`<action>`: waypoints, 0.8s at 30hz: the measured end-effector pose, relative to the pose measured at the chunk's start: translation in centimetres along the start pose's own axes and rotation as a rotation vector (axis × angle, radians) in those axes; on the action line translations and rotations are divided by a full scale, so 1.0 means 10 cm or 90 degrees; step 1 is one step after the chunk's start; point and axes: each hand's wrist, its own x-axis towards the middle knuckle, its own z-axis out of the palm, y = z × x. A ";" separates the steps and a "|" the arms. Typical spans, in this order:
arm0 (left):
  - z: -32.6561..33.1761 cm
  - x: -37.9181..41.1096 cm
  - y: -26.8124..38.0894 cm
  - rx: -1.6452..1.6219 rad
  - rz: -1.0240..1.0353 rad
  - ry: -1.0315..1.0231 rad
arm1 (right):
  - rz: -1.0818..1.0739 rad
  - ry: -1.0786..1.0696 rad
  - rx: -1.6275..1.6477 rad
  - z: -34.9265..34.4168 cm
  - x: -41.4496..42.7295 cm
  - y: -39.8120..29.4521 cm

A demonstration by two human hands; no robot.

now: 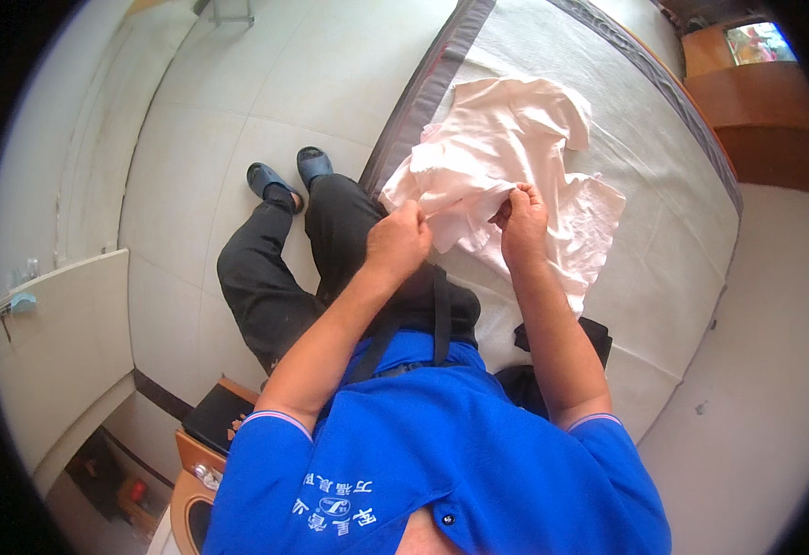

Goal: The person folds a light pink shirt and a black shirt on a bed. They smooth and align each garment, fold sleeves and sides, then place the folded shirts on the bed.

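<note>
A pale pink cloth garment (pixel 508 132) lies spread and rumpled on the mattress (pixel 654 277) in front of me. My left hand (pixel 399 238) pinches one part of its near edge, above my thigh. A short way to the right, my right hand (pixel 523 223) grips another part of that edge between thumb and fingers. The cloth between the two hands is lifted and creased. More pink fabric (pixel 588 222) extends beyond my right hand; whether it is the same piece I cannot tell.
Black items (pixel 593 340) lie on the mattress by my right forearm. The mattress has a grey border (pixel 421 97). Tiled floor (pixel 189 152) runs along the left, with a white door (pixel 64 333). A wooden cabinet (pixel 199 451) stands behind my left elbow. Wooden furniture (pixel 758 104) is at far right.
</note>
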 end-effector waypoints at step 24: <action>0.08 1.19 0.13 -0.148 0.172 0.060 | -0.210 0.218 -0.446 -0.62 1.79 -0.08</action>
